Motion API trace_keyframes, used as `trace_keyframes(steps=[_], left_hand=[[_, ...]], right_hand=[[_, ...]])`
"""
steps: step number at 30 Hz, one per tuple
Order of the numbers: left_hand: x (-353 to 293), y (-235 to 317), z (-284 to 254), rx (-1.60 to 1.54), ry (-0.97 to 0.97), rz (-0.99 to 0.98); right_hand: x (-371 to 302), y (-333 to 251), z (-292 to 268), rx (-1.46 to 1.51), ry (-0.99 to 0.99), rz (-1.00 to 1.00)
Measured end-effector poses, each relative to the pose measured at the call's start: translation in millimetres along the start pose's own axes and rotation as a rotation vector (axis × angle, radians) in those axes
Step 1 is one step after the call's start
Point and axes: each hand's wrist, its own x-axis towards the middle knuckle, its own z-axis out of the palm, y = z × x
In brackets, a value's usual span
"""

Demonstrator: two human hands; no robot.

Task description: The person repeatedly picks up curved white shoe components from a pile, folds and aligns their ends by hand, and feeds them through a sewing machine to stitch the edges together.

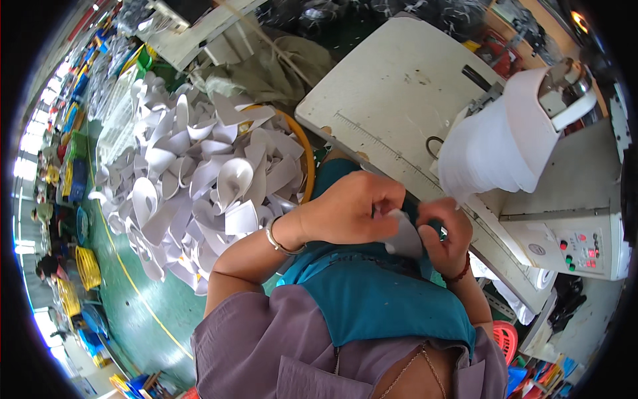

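My left hand is closed, its fingers curled round a small curved white sheet piece in front of my teal apron. Much of the piece is hidden behind the fingers. To its right, my right hand is half curled, thumb and forefinger apart with nothing visible between them. The thumb comes close to the piece's edge; whether it touches cannot be made out. Those fingertips are slightly blurred. Beyond the right hand, a thick nested stack of white curved pieces hangs on the machine's arm.
Left of me, a heap of loose white curved pieces fills a round tub with a yellow rim. A pale worktable with a ruler scale along its edge stands ahead. The machine's control box with coloured buttons is at right.
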Motion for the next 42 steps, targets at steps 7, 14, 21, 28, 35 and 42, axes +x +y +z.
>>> trace_keyframes(steps=[7, 14, 21, 28, 35, 42], left_hand=[[37.9, 20.7, 10.6, -0.148, 0.263, 0.084], [55.1, 30.2, 0.0, -0.168, 0.035, 0.108], [71.0, 52.2, -5.9, -0.202, 0.058, 0.005], [98.5, 74.3, -18.2, -0.651, -0.328, -0.153], [153.2, 110.2, -35.8, -0.719, -0.321, 0.052], [203.0, 118.8, -53.7, -0.695, -0.144, 0.105]], right_hand=[[8.8, -5.5, -4.8, 0.115, 0.103, 0.049], [9.1, -17.7, -34.8, 0.069, -0.029, 0.131], [26.7, -30.2, -65.9, 0.213, 0.079, 0.113], [49.2, -39.1, -93.1, 0.762, 0.141, 0.425], [86.7, -26.6, -129.7, 0.786, 0.292, 0.273], [120.0, 9.3, -148.5, 0.746, 0.425, 0.168]])
